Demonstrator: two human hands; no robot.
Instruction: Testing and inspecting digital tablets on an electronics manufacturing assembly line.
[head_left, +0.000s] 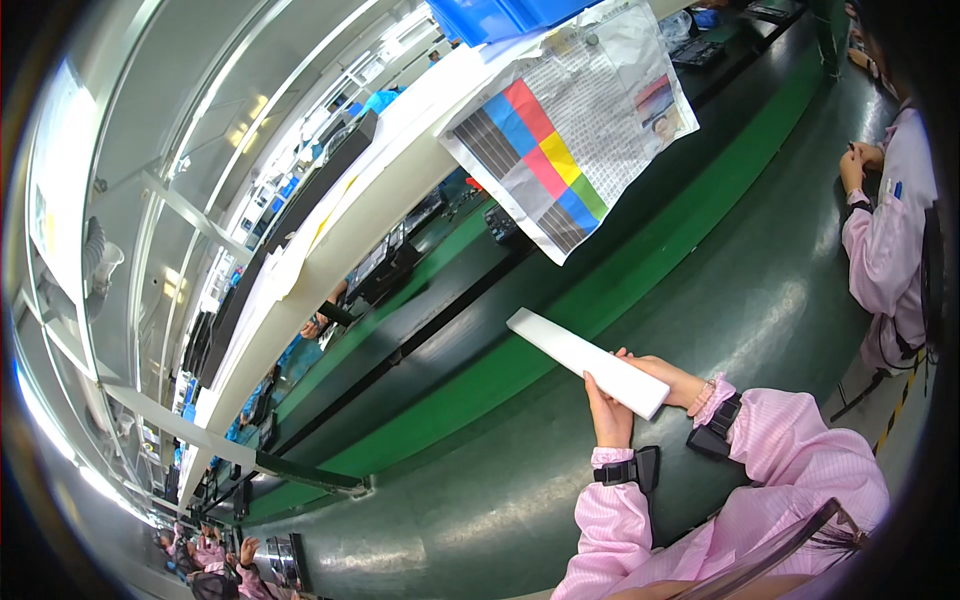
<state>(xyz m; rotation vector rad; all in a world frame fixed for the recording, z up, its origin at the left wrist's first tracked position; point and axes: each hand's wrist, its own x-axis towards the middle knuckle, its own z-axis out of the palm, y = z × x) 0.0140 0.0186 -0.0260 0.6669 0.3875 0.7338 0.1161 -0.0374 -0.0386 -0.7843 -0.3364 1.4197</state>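
Holding: I see left hand (607,418) and right hand (680,383) gripping 1 white block (570,348).
Block axis: slants leftward and away, hands at its near half.
Green table (480,480): beneath block.

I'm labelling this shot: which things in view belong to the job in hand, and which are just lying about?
In the job:
long white block
left hand and right hand, both holding it

Seemingly just around:
hanging printed sheet with coloured squares
blue plastic bin at the view's top
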